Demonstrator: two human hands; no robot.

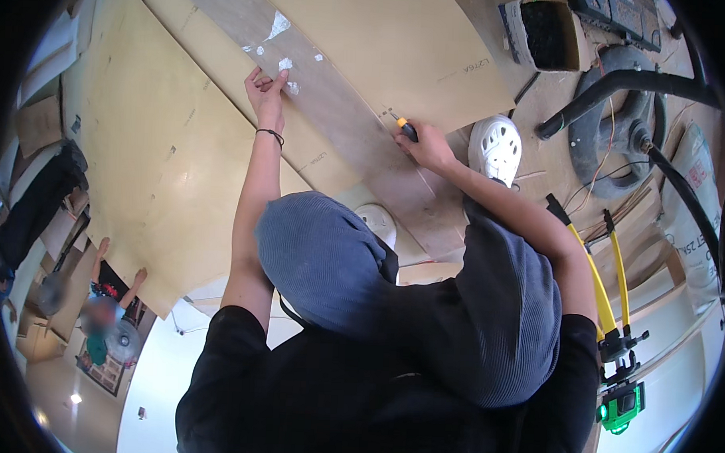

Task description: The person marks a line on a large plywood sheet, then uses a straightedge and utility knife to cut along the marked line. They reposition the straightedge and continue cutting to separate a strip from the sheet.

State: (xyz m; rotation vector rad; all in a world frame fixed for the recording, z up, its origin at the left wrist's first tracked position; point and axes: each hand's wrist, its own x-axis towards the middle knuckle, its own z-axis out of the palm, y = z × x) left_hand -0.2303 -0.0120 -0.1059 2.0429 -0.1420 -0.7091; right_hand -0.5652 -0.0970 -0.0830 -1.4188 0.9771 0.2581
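My right hand (431,147) grips a small tool with a yellow and black handle (407,130). A thin metal tip sticks out of it over the edge of a tan board (401,44); it looks like a screwdriver. Farther off to the left, my left hand (266,97) has its fingers curled and its thumb against a crumpled white scrap (285,64). More white scraps, the biggest a triangular piece (278,24), lie on the brown strip (342,118) between the boards.
A large tan board (181,156) spans the left, where another person (104,313) touches its edge. White clogs (495,147) are on my feet. To the right are a cardboard box (545,33), a black round base (618,124), yellow tripod legs (604,291) and a green laser level (624,407).
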